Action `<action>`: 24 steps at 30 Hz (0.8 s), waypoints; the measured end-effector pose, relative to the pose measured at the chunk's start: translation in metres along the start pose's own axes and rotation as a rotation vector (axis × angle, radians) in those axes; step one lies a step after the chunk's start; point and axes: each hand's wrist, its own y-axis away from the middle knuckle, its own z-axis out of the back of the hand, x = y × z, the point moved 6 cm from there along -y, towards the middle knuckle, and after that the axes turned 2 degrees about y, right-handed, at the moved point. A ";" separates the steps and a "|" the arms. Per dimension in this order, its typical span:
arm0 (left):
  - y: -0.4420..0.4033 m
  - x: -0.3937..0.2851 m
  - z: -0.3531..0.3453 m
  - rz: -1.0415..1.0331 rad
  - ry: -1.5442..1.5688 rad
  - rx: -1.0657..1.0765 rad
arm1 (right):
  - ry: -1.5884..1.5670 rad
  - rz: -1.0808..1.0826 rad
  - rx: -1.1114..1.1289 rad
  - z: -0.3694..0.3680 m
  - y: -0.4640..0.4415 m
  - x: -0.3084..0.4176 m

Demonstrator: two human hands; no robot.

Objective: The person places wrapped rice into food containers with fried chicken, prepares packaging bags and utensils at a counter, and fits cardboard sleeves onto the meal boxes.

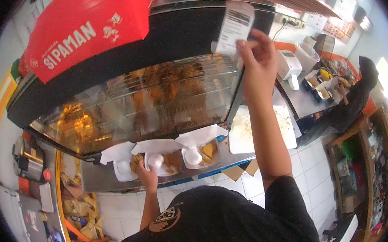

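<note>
My right hand (260, 57) is raised against the front of the glass display cabinet (159, 90), its thumb and fingers closed on the edge of a printed paper receipt (235, 27). Low on the left, my left hand (147, 176) has its fingers closed at the side of the leftmost white takeaway box (123, 175). That box holds a white rice mound and brown fried food. Beside it stand a middle box (164, 147) and a right box (204, 136), lids up, each with rice and fried food. The left fingertips are partly hidden among the food.
Fried pieces hang and lie behind the cabinet glass. Right of the boxes lies a white cutting board (267, 132) with crumbs. A white receipt printer (289, 67) stands on the side counter. Another person (342, 111) works there over food boxes. A red sign (91, 29) covers the upper left.
</note>
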 end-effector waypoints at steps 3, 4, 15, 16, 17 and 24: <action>0.004 0.010 -0.005 -0.079 -0.158 -0.130 | 0.003 -0.128 0.049 0.004 0.037 -0.021; 0.007 -0.006 0.003 -0.070 -0.150 -0.124 | -0.027 -0.174 0.089 0.004 0.057 -0.030; 0.014 -0.032 0.017 -0.123 -0.209 -0.127 | 0.504 -0.684 0.675 0.096 0.323 -0.259; 0.014 -0.036 0.017 -0.154 -0.192 -0.129 | 0.603 -0.753 0.739 0.099 0.324 -0.257; 0.016 -0.038 0.016 -0.151 -0.198 -0.128 | 0.556 -0.770 0.727 0.102 0.331 -0.263; 0.023 -0.073 0.009 -0.277 -0.113 -0.038 | 0.381 -0.657 0.748 0.072 0.344 -0.265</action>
